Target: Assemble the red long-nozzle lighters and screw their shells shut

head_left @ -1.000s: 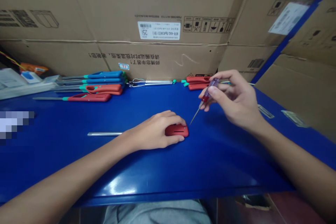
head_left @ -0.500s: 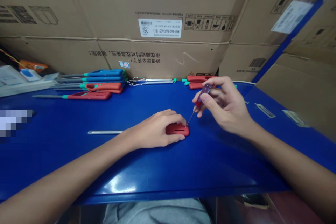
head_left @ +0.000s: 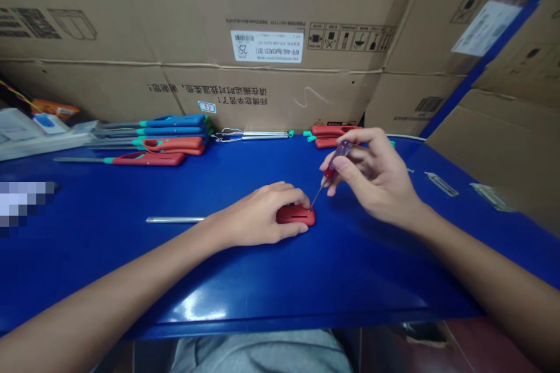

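Observation:
On the blue table lies a red long-nosed lighter (head_left: 298, 217), its metal tube pointing left. My left hand (head_left: 262, 214) is closed over its handle, fingers along the far side and thumb along the near side, hiding the middle part. In my right hand (head_left: 376, 178) I grip a screwdriver (head_left: 340, 157) with a clear purple and red handle. The screwdriver leans, and its tip meets the right end of the red handle, where a small screw or hole seems to be.
At the back left lie several blue and red lighters (head_left: 172, 131). Metal tubes with wires (head_left: 265, 135) and red handle parts (head_left: 326, 143) line the back, against a cardboard wall (head_left: 280, 93). Small clear packets (head_left: 441, 184) lie at the right. The table's front edge (head_left: 262, 326) is near me.
Almost nothing differs. The screwdriver and my right hand have shifted very slightly, with the tip still at the same spot on the lighter. My left hand has stayed in place.

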Demonstrator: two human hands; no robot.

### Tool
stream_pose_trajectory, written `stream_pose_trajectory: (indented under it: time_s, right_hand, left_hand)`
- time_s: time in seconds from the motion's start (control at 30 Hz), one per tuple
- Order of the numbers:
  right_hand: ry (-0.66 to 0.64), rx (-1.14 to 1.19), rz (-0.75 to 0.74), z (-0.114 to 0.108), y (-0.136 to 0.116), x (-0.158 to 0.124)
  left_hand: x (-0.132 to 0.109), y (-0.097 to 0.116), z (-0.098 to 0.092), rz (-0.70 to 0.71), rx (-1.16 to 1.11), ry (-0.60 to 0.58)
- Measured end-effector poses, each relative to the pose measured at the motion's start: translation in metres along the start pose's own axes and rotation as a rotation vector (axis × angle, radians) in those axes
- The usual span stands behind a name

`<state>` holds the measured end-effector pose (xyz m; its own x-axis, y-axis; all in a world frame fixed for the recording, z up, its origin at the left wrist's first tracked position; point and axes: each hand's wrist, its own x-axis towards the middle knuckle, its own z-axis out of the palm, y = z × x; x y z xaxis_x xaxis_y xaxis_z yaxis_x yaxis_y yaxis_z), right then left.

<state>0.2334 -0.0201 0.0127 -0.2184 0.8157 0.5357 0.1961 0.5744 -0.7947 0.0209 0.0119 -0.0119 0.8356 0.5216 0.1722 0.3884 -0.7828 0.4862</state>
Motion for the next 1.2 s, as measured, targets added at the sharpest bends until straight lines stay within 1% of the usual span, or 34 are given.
stream_pose_trajectory:
  time_s: [0.2,0.4,0.6,0.7,1.0,1.1,1.2]
  right_hand:
    - [-0.023,-0.033,0.008,0.000,0.000,-0.001]
    - [0.004,-0.115,-0.026,0.004,-0.001,-0.003]
    - [-0.070,-0.108,-0.009,0.007,-0.001,-0.007]
    - [-0.085,-0.086,-0.010,0.007,-0.001,-0.006]
    - [0.005,-0.144,-0.027,0.013,0.004,-0.006]
    - [-0.016,-0.146,-0.029,0.014,0.006,-0.006]
    - [-0.066,-0.163,-0.026,0.013,0.008,-0.006]
  left_hand:
    - [0.000,0.000,0.000,0.002,-0.006,0.001]
    - [0.000,0.000,0.000,0.001,0.001,0.006]
    - [0.000,-0.001,0.001,0.014,0.001,0.018]
    - [0.000,0.000,0.000,0.010,0.000,0.009]
    - [-0.001,0.000,0.002,0.001,0.018,0.032]
    - [-0.001,-0.001,0.002,0.001,0.027,0.026]
    - [0.000,-0.001,0.002,0.000,0.030,0.011]
